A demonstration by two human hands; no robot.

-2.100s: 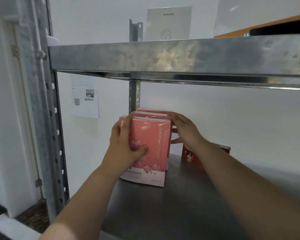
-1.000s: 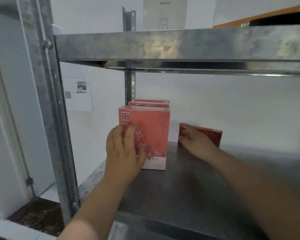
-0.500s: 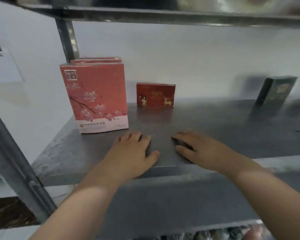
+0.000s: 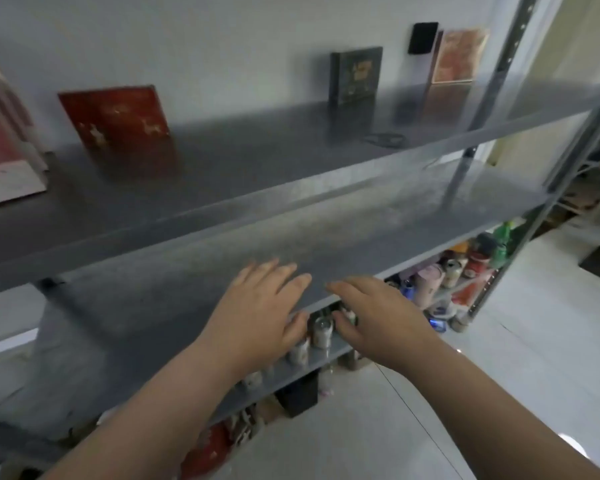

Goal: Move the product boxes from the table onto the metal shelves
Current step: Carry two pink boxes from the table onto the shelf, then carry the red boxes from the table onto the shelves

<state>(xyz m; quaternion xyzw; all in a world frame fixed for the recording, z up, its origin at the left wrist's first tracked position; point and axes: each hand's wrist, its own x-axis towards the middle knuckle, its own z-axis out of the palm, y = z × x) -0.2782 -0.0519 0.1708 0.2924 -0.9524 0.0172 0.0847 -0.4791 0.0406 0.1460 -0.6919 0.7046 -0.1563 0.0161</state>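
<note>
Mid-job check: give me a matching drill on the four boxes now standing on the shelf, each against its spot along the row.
Boxes on the metal shelf:
1. pink blossom box
2. red deer box
3. dark green box
4. orange box

Spots:
a. far right, beside the upright post
b. far left, cut off by the picture edge
c. second from the left
d. second from the right

Pairs: 1-b, 2-c, 3-d, 4-a.

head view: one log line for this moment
left hand open, empty | right hand open, empty | shelf holds pink box, red box, green box
</note>
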